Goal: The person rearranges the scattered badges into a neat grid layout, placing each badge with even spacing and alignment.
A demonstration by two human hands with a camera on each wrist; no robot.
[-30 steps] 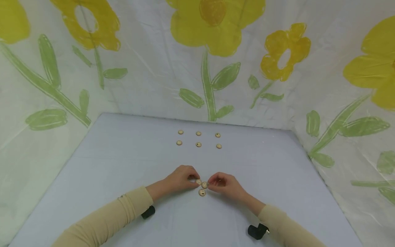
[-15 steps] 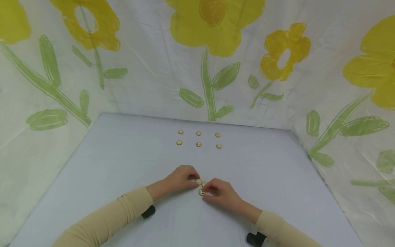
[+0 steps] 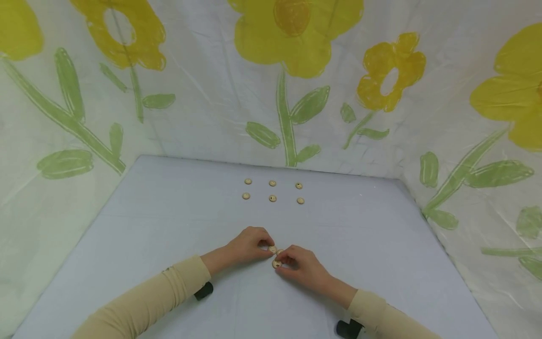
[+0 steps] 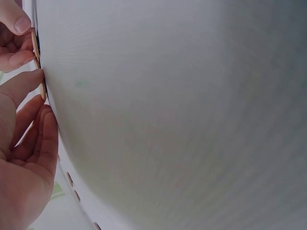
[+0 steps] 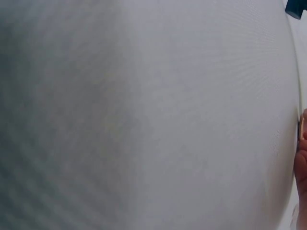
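Observation:
Three small round wooden discs with dark marks lie close together on the pale table. My left hand (image 3: 245, 246) pinches the upper-left wooden disc (image 3: 272, 249) between thumb and fingers. At the lower wooden disc (image 3: 277, 264), my right hand (image 3: 306, 268) has its thumb and forefinger on the edge, pinching it. Between these two, a third wooden disc (image 3: 280, 252) is mostly hidden behind the right fingers. In the left wrist view, the discs appear edge-on as thin slivers at the fingertips (image 4: 37, 76). Only a few fingers (image 5: 301, 165) show at the right wrist view's edge.
Farther back on the table (image 3: 190, 202), several more wooden discs, including one at the near middle (image 3: 273, 198), lie in two rows. A white sheet (image 3: 203, 113) painted with yellow flowers hangs behind. Black camera pieces (image 3: 204, 291) sit under the wrists.
My right hand has moved from the right edge of the middle disc down and slightly left to the lower disc. The left hand stays in place on its disc.

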